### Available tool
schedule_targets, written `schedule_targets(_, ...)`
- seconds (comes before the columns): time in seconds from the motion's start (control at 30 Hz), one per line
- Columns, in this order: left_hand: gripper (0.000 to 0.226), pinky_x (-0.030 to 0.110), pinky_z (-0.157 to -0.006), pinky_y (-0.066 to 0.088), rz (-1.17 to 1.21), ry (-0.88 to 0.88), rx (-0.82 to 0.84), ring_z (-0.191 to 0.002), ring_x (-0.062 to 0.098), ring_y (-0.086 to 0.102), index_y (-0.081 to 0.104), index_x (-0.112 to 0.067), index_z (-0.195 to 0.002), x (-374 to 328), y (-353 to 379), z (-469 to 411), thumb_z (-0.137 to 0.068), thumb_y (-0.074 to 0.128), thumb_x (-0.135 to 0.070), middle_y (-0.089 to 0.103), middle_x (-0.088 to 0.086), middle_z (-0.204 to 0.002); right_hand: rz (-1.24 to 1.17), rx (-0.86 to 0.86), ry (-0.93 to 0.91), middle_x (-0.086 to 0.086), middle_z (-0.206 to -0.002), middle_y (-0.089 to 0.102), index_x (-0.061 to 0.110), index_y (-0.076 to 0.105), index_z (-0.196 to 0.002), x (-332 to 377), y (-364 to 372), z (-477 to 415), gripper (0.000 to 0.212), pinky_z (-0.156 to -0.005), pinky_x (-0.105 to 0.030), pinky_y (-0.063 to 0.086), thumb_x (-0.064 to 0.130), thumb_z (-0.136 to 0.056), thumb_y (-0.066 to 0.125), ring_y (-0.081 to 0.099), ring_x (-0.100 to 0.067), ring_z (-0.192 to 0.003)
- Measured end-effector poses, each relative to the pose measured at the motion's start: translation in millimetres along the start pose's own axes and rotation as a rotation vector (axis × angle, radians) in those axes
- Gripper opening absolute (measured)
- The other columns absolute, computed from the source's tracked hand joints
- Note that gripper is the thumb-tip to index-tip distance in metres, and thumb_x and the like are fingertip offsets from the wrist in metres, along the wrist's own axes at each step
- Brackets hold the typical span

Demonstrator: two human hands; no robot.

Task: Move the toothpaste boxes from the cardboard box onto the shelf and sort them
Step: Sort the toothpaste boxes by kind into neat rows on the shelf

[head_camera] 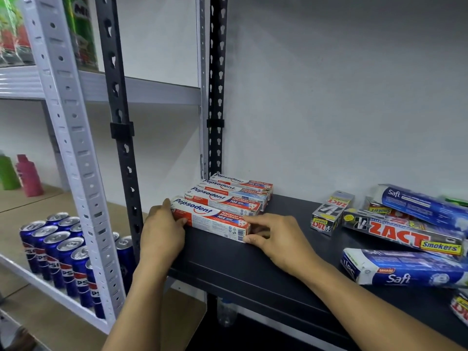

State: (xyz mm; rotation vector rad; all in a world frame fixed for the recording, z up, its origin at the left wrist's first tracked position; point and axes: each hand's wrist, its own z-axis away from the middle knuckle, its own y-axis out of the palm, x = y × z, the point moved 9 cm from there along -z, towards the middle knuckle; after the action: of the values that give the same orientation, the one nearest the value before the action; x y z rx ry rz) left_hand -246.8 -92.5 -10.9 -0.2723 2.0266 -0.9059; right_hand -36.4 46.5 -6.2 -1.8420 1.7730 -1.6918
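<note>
Forearms: both rose from the bottom edge, elbows cut off.
Left hand: clasped the left end of the front Pepsodent box, thumb on top, fingertips on its front face.
Right hand: pinched the right end of that same box; its fingers hid the end flap.
Front Pepsodent box: lay flat on the black shelf near the left post, "Pepsodent" and "10X" readable, smaller print too fine to make out.
Other Pepsodent boxes: three in a row behind it, side by side, the rearmost against the wall.
Zact boxes: loose pile at right, "ZACT Smokers" legible, one small box standing apart on the left.
Safi boxes: blue, one on the pile, one nearer, both cut off by the right edge.
Pepsi cans: on the neighbouring white rack, logos partly hidden by its post.
</note>
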Motion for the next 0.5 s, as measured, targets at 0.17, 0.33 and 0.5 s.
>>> schedule_targets(0.17, 0.058, 0.046, -0.095, 0.049, -0.051, 0.024, -0.050, -0.118, 0.035, 0.057, 0.039, -0.009, -0.146, -1.0, 0.3, 3.1, -0.095, 0.062, -0.022, 0.057, 0.016, -0.131, 0.017, -0.003, -0.022, 0.013, -0.125, 0.065, 0.032, 0.062, -0.133, -0.7, 0.6, -1.2, 0.052, -0.092, -0.025, 0.056, 0.026, -0.084, 0.078, 0.066, 0.001, -0.094)
schedule_targets(0.33, 0.060, 0.046, -0.095, 0.050, -0.067, 0.020, -0.048, -0.120, 0.036, 0.057, 0.034, -0.010, -0.149, 0.1, 1.9, 3.1, -0.096, 0.060, -0.024, 0.054, 0.015, -0.136, 0.035, -0.005, -0.037, 0.013, -0.125, 0.065, 0.034, 0.062, -0.132, -0.9, 1.1, -2.2, 0.052, -0.092, -0.026, 0.056, 0.028, -0.083, 0.078, 0.066, 0.001, -0.094)
schedule_targets(0.5, 0.062, 0.046, -0.097, 0.049, -0.081, 0.020, -0.045, -0.122, 0.037, 0.055, 0.029, -0.010, -0.152, 0.1, 3.6, 4.2, -0.098, 0.057, -0.024, 0.049, 0.016, -0.139, 0.048, -0.003, -0.049, 0.015, -0.122, 0.065, 0.035, 0.062, -0.132, -0.7, 2.0, -2.5, 0.051, -0.093, -0.028, 0.055, 0.028, -0.084, 0.078, 0.066, 0.002, -0.093)
